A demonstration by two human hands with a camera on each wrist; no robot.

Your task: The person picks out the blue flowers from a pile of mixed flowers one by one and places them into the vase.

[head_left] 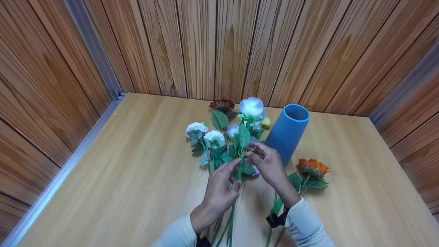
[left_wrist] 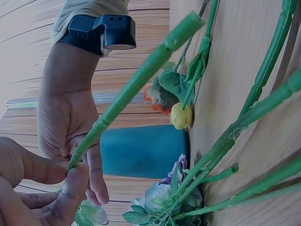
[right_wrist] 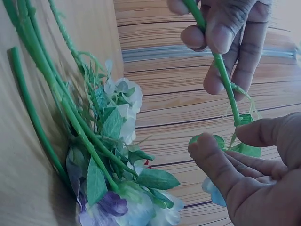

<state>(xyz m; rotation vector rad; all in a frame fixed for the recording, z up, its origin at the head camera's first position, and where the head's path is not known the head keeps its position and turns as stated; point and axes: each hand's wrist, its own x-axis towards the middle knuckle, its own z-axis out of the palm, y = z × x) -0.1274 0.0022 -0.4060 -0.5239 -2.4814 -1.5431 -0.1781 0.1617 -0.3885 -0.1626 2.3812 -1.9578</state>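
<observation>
My left hand (head_left: pixel 221 190) pinches the green stem (left_wrist: pixel 124 101) of a pale blue artificial flower (head_left: pixel 252 107) between thumb and fingers, and the cut stem end sticks out past them. My right hand (head_left: pixel 269 164) is higher on the same stem, thumb and fingers closed around it where small green leaves (right_wrist: pixel 247 149) branch off. Thin side shoots (right_wrist: pixel 247 96) stand out from the stem between the two hands. Beneath, a bunch of white flowers (head_left: pixel 215 139) with green stems lies on the table (head_left: pixel 137 192).
A blue vase (head_left: pixel 288 135) stands upright just beyond my right hand. An orange flower (head_left: pixel 312 168) lies at the right, its stem running under my right wrist. At the back lies a dark red flower (head_left: pixel 222 105). A yellow bud (left_wrist: pixel 182 116) shows low near the vase. Wooden panels (head_left: pixel 199 48) wall the table in.
</observation>
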